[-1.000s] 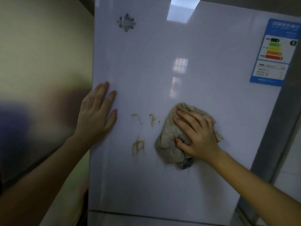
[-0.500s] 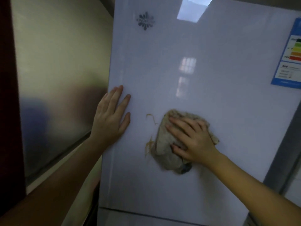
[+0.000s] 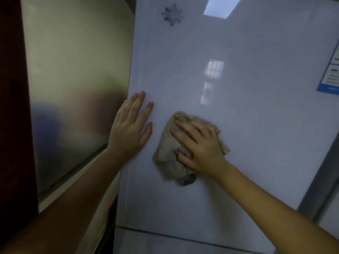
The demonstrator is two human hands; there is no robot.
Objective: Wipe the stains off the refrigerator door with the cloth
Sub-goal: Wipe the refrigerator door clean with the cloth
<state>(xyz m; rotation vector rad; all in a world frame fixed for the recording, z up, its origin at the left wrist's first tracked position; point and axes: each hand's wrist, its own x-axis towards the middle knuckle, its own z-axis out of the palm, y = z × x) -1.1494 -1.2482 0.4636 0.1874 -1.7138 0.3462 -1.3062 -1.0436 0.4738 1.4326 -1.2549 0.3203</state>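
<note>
The white glossy refrigerator door (image 3: 238,110) fills most of the view. A crumpled beige cloth (image 3: 167,153) is pressed flat against it at mid-height. My right hand (image 3: 200,145) lies spread on top of the cloth and holds it against the door. Just left of the cloth, my left hand (image 3: 131,129) rests flat and open on the door near its left edge, fingers pointing up. No brown stains show around the cloth; whatever is under it is hidden.
A metallic panel (image 3: 73,88) stands to the left of the door. A blue energy label (image 3: 330,76) sits at the door's right edge, and a snowflake logo (image 3: 172,14) is near the top. A seam (image 3: 183,235) marks the door's lower end.
My right hand has slid the cloth leftwards over the brown stains, which no longer show. The view has shifted so the door sits further right. My left hand stays flat on the door.
</note>
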